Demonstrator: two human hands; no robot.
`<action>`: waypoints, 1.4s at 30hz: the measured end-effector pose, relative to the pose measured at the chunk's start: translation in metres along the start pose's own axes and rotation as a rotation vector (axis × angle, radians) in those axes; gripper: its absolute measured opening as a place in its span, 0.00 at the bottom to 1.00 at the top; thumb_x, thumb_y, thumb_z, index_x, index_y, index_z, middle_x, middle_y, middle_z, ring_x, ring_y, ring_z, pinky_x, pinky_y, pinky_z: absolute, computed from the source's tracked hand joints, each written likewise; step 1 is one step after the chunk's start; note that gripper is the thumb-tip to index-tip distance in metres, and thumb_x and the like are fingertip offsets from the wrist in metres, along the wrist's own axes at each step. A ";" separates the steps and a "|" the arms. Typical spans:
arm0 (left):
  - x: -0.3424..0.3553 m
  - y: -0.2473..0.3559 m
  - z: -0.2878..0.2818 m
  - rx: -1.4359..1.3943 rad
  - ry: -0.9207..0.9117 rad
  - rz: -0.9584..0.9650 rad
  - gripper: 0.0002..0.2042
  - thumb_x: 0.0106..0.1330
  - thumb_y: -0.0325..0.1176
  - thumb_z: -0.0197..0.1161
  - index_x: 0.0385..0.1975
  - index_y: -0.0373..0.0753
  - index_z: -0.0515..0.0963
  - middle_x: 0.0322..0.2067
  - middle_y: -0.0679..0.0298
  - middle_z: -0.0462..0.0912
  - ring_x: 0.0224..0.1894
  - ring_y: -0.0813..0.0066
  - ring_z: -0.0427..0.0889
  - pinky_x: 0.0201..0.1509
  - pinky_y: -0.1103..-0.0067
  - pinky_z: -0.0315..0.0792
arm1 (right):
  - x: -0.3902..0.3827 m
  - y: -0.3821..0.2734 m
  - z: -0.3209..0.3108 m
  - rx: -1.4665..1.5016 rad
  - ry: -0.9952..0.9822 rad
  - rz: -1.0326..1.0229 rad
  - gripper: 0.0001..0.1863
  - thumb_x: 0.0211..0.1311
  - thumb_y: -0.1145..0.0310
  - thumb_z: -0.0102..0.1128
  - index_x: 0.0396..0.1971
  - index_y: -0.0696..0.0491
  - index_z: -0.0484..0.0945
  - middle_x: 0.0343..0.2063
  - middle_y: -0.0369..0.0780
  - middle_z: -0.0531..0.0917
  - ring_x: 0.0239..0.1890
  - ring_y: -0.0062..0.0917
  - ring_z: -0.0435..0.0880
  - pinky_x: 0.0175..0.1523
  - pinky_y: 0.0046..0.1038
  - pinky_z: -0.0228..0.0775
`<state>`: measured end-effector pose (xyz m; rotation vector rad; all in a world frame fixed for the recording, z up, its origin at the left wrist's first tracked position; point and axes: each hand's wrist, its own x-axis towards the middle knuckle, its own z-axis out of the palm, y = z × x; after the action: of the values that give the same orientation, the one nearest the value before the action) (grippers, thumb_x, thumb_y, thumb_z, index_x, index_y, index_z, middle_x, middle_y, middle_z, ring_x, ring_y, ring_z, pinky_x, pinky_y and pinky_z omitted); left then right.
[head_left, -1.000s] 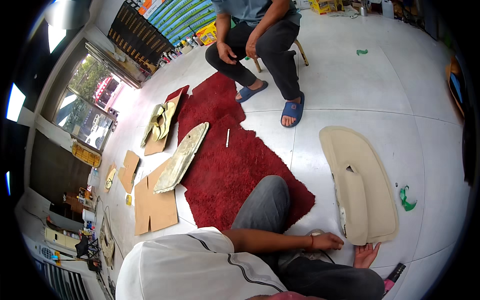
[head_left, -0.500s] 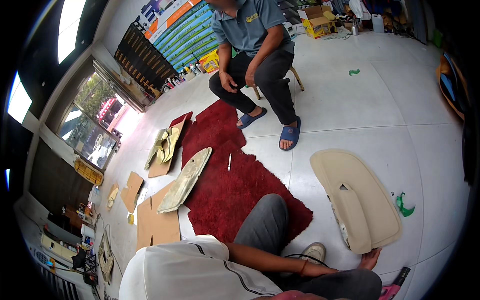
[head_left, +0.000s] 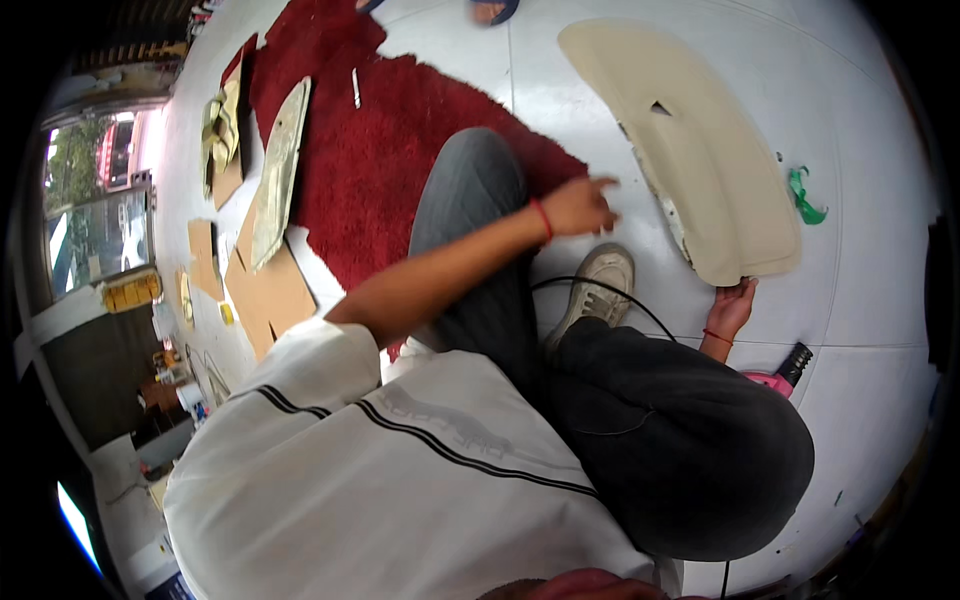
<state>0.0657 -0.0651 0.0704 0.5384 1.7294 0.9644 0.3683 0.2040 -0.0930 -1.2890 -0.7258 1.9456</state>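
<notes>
A beige padded panel (head_left: 720,170), shaped like a car door trim, lies on the floor to my right. It has a raised armrest-like ridge and a small triangular opening. My right hand (head_left: 733,303) grips its near end, fingers partly hidden beneath the edge. My left hand (head_left: 583,206) hangs in the air over my shoe, left of the panel and apart from it. Its fingers are spread, slightly blurred, and hold nothing.
A red carpet piece (head_left: 360,130) with a white stick on it spreads at left. Beside it lie a pale curved panel (head_left: 280,175) and cardboard (head_left: 262,290). A pink heat-gun-like tool (head_left: 780,380) rests by my right knee; a black cord (head_left: 610,290) crosses my shoe. Green scraps (head_left: 805,197) lie beyond the panel.
The view has tipped down, leaving only the seated person's sandals in sight. My left hand has risen from near my lap toward the panel. My right hand remains at the panel's near end.
</notes>
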 end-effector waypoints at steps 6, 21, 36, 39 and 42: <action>-0.036 -0.098 -0.303 0.343 1.535 -0.022 0.23 0.63 0.29 0.55 0.58 0.26 0.72 0.33 0.42 0.87 0.40 0.43 0.86 0.47 0.60 0.78 | -0.057 0.025 0.038 0.001 -0.072 0.264 0.35 0.83 0.47 0.36 0.71 0.64 0.60 0.68 0.49 0.70 0.71 0.40 0.68 0.75 0.44 0.60; -0.061 -0.014 -0.065 0.382 -0.055 0.731 0.23 0.62 0.40 0.72 0.55 0.37 0.80 0.55 0.50 0.80 0.62 0.50 0.76 0.63 0.57 0.72 | -0.033 -0.030 0.017 0.004 -0.107 0.150 0.37 0.81 0.42 0.41 0.70 0.61 0.62 0.68 0.46 0.69 0.70 0.33 0.69 0.74 0.38 0.60; 0.122 0.046 -0.019 1.079 0.011 0.733 0.40 0.62 0.54 0.69 0.73 0.47 0.66 0.74 0.47 0.60 0.78 0.46 0.56 0.75 0.46 0.53 | -0.052 0.051 -0.012 0.314 -0.164 0.387 0.46 0.77 0.32 0.30 0.75 0.58 0.59 0.72 0.50 0.67 0.74 0.41 0.66 0.79 0.40 0.50; 0.153 0.019 -0.033 1.166 0.236 0.678 0.42 0.65 0.64 0.63 0.75 0.49 0.63 0.75 0.49 0.60 0.78 0.47 0.56 0.74 0.44 0.52 | -0.055 0.015 0.034 0.266 -0.193 0.257 0.37 0.79 0.38 0.39 0.66 0.58 0.70 0.61 0.45 0.78 0.63 0.36 0.76 0.72 0.39 0.62; 0.156 0.012 -0.031 1.049 0.206 0.608 0.43 0.65 0.71 0.56 0.77 0.56 0.59 0.73 0.42 0.60 0.74 0.45 0.61 0.75 0.53 0.53 | -0.056 -0.021 0.056 0.106 -0.096 0.314 0.41 0.77 0.36 0.41 0.66 0.60 0.70 0.60 0.45 0.80 0.62 0.35 0.76 0.73 0.36 0.57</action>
<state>-0.0208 0.0466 -0.0037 1.7596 2.2462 0.4165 0.3366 0.1684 -0.0261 -1.3137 -0.4785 2.2771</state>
